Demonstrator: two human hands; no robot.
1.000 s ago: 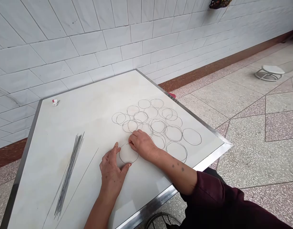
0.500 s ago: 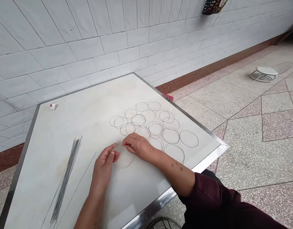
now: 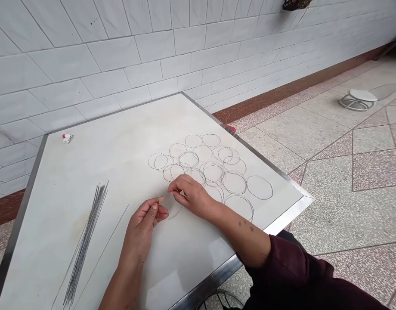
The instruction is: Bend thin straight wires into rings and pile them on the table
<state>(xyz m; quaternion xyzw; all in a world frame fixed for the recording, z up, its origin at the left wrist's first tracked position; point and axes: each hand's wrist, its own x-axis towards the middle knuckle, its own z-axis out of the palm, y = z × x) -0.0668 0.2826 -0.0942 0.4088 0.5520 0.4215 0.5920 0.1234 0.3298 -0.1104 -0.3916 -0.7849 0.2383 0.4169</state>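
- On the table (image 3: pixel 120 159): wire bundle (image 3: pixel 87 245), well apart from overlapping rings (image 3: pixel 223 176)
- Right hand (image 3: pixel 192 194): fingertips pinched on a wire loop (image 3: pixel 176 214)
- Left hand (image 3: pixel 145 221): fingers curled, grip hard to tell

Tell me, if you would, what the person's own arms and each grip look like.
A dark maroon sleeve ends near the elbow of the right arm, whose forearm carries a few small spots. The left arm is bare where visible. The right grip and left grip are ungloved hands, with no watch or bracelet visible.
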